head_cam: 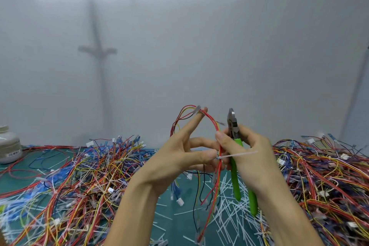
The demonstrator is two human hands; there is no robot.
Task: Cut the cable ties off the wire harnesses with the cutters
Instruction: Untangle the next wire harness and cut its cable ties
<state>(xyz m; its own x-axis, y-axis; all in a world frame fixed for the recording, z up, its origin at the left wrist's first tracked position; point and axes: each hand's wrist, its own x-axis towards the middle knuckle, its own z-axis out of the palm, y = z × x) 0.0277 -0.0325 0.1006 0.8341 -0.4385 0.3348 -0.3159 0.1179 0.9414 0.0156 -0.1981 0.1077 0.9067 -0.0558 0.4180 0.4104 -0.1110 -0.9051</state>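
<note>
The left hand (pixel 175 158) is seen from its back, so its thumb is hidden. Its fingers (pixel 190 126) are stretched straight rather than curled. The index tip props up the top of a looped wire harness (pixel 212 121), and the other tips touch the red and yellow wires lower down. The right hand (pixel 251 154) grips the cutters (pixel 235 177), fingers wrapped round the green handles, which hide behind the palm in part. Its thumb presses the same wires from the other side. The cutters' steel head stands above those fingers, blades together and biting nothing, just beside the loop but apart from it.

A white cable tie (pixel 238 154) rings the harness just below the meeting fingertips, and its tail lies across the right hand. A second tie (pixel 197 110) sits at the left index tip, blurred. The harness ends trail below both wrists, lost among cut ties (pixel 229 215) on the green desk (pixel 175 223).

A white jar (pixel 9 144), cut off by the frame edge far left of the fingers, carries a label too small to read.

Tangled harness piles crowd the left (pixel 79 175) and right (pixel 323 177) of the hands. Above the fingertips stands only a pale wall (pixel 199 46).
</note>
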